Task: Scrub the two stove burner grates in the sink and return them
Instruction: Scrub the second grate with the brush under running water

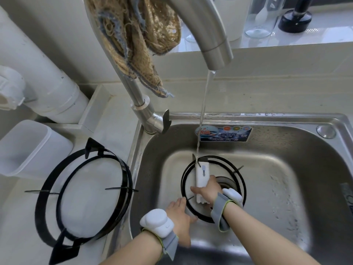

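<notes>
at the far left a white pipe point(47, 73) stands in the corner, with a clear plastic tub point(28, 148) on the counter point(112, 129) in front of it. just right of the tub, one black grate point(125, 170) lies flat on the counter beside the sink point(286, 188). a frayed brown cloth point(137, 35) hangs over the steel tap point(139, 100), and a thin stream of water point(203, 111) runs from the spout.

the second grate point(202, 217) lies on the sink floor, around the drain. the left hand point(179, 220) is spread flat, fingers straight, at that grate's near left rim. the right hand point(208, 190) has its fingers wrapped round a white scrubber point(201, 178), which lies across the grate with its far end under the water.

a glass bottle point(261, 16) and a black object point(296, 16) stand on the sill at upper right.
</notes>
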`<state>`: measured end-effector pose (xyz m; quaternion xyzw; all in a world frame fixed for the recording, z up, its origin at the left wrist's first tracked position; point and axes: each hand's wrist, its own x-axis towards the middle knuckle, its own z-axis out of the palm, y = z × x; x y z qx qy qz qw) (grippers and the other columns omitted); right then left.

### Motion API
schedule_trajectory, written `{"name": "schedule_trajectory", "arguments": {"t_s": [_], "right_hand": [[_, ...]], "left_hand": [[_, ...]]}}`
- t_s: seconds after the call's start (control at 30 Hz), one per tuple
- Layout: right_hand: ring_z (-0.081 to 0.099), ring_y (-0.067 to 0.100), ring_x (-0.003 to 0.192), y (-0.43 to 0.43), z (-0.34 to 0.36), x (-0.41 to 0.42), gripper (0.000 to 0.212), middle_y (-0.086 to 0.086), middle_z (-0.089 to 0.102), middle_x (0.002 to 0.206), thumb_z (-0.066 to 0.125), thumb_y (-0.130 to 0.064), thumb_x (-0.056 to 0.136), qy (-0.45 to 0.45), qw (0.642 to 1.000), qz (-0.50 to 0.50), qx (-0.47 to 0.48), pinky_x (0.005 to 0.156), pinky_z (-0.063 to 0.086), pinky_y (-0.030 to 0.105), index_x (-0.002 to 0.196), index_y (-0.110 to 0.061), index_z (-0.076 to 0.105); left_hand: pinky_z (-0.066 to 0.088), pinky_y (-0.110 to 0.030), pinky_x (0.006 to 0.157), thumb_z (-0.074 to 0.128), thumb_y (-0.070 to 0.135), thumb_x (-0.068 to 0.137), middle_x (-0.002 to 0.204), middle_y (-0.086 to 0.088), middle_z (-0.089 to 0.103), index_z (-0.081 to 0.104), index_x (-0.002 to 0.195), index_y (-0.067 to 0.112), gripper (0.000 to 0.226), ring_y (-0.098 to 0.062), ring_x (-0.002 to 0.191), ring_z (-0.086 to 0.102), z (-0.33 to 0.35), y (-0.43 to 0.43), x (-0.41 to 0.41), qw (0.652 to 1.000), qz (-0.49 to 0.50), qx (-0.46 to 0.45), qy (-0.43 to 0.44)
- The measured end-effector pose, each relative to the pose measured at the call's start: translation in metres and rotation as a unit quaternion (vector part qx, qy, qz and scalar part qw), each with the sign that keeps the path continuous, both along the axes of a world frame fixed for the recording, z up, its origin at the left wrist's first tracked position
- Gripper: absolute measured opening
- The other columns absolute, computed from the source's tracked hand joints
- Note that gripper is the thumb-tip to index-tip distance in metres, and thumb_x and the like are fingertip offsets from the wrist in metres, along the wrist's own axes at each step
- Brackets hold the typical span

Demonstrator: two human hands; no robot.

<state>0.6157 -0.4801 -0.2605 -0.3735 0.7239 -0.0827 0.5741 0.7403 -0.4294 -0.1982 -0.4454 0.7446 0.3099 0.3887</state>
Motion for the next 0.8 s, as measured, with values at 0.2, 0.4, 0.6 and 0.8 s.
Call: {"name": "schedule_trajectory", "arguments": {"t_s": [0.2, 0.4, 0.6, 0.8], "right_hand": [[0.053, 0.036, 0.11, -0.013, 0.007, -0.017, 0.068, 0.018, 0.05, 0.125, 0.072, -0.028, 0.079, 0.018, 0.999, -0.019, -0.023, 0.082, 0.048, 0.037, 0.127, -0.002, 0.033], [0.052, 0.027, 0.114, -0.014, 0.015, -0.005, 0.064, 0.012, 0.049, 0.127, 0.07, -0.029, 0.079, 0.139, 0.973, 0.176, -0.045, 0.086, 0.043, 0.03, 0.126, -0.007, 0.033], [0.052, 0.028, 0.113, -0.01, 0.014, -0.016, 0.058, 0.012, 0.044, 0.128, 0.064, -0.029, 0.084, 0.192, 0.959, 0.196, -0.075, 0.086, 0.042, 0.03, 0.126, -0.007, 0.031], [0.055, 0.029, 0.107, 0.005, 0.004, -0.008, 0.047, 0.011, 0.048, 0.124, 0.062, -0.031, 0.082, 0.168, 0.953, 0.239, -0.086, 0.077, 0.04, 0.029, 0.116, -0.015, 0.033]], "left_hand": [[0.043, -0.029, 0.089, 0.047, 0.02, 0.09, 0.132, -0.008, 0.053, 0.057, 0.125, 0.021, 0.036, -0.027, 0.117, 0.053, 0.018, -0.038, -0.004, 0.975, 0.174, -0.093, 0.104], [0.04, -0.033, 0.094, 0.049, 0.021, 0.091, 0.138, -0.014, 0.041, 0.032, 0.134, 0.002, 0.05, -0.029, 0.124, 0.046, 0.002, -0.065, -0.006, 0.957, 0.26, -0.119, 0.038], [0.033, -0.035, 0.104, 0.05, 0.025, 0.092, 0.146, -0.018, 0.03, 0.014, 0.144, -0.002, 0.069, -0.028, 0.133, 0.034, -0.011, -0.04, -0.006, 0.983, 0.158, -0.088, 0.006], [0.021, -0.043, 0.115, 0.042, 0.049, 0.093, 0.156, -0.017, 0.008, 0.007, 0.15, 0.009, 0.077, -0.026, 0.146, 0.002, -0.016, -0.016, -0.011, 0.995, 0.091, -0.027, 0.008]]}}
